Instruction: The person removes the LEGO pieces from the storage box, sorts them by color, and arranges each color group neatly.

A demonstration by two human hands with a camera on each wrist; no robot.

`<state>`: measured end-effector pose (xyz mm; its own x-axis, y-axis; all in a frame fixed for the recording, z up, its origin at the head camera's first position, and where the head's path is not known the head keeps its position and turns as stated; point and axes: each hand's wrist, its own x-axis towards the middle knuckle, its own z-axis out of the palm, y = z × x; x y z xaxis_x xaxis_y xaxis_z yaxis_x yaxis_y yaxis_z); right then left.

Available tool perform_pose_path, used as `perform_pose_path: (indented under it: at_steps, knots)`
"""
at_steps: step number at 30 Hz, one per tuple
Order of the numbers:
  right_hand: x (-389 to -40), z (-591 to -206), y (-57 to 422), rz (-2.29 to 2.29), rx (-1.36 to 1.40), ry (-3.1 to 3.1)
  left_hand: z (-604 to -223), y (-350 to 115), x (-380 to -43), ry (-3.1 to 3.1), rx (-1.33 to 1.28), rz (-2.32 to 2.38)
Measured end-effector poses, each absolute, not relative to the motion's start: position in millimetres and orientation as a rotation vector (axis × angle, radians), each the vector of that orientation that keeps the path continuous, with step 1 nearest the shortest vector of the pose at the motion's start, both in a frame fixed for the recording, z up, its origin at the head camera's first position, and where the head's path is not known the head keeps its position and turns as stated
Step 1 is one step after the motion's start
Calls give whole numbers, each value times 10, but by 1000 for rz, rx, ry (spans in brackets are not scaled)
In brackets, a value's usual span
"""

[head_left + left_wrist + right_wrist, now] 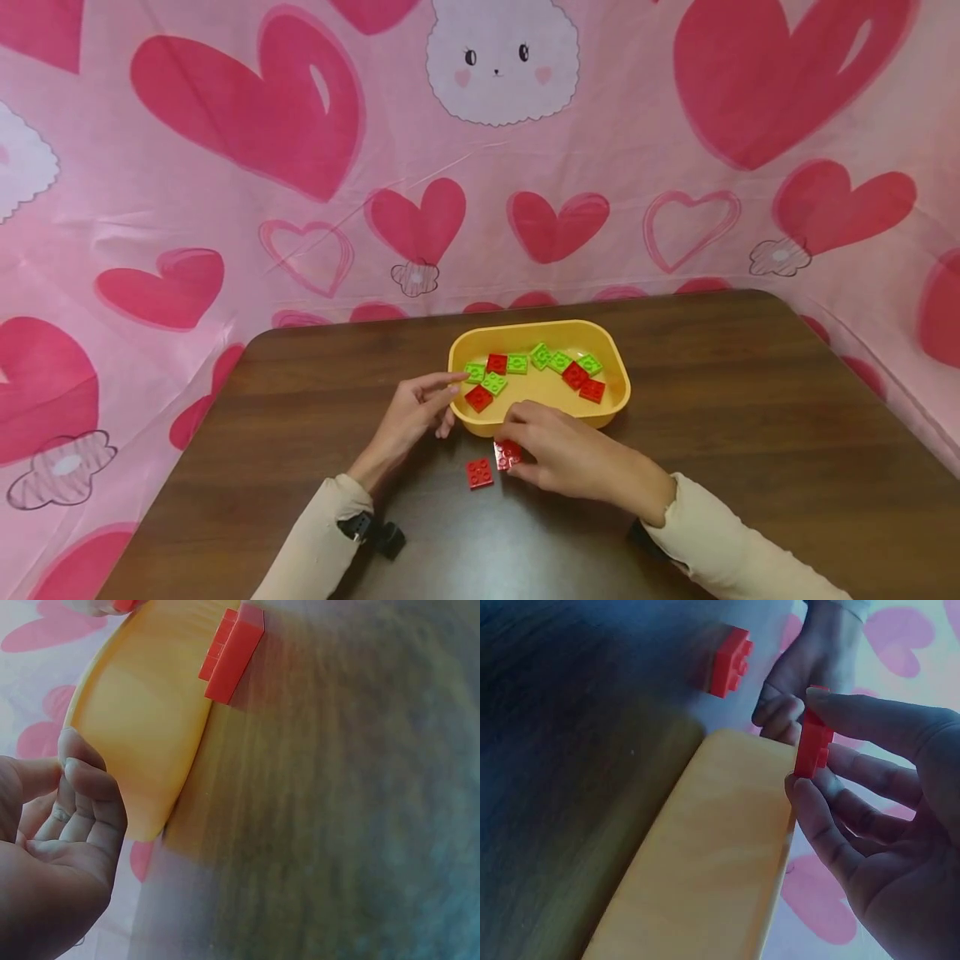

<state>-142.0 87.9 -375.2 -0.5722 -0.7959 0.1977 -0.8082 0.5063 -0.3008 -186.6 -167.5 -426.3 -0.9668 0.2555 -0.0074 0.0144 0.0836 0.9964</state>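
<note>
My right hand (566, 454) pinches a red toy brick (814, 739) between thumb and fingertips, just above the near side of the yellow tub (551, 414). In the head view its studs face up toward me. At the tub's left end, my left hand (412, 411) holds the rim between thumb and index finger, the other fingers curled below. A second red brick (480, 473) lies on the table in front of the tub, studs up. Inside the tub are several green bricks (517, 363) and several red bricks (592, 391), scattered and mostly flat.
The dark wooden table (720, 400) extends on both sides of the tub. Behind it hangs a pink cloth (480, 158) with hearts. A black strap with a small device (371, 533) sits on the left wrist.
</note>
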Motion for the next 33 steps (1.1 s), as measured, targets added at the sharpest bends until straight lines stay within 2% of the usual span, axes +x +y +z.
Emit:
perform_pose_path:
  at_steps: [17, 33]
  knots:
    - [-1340, -3889, 763, 361, 1456, -2801, -4256, -1685, -1872, 2132, 285, 2025]
    - [-1346, -3977, 693, 204, 1238, -2969, -4252, -1689, -1871, 2145, 313, 2013]
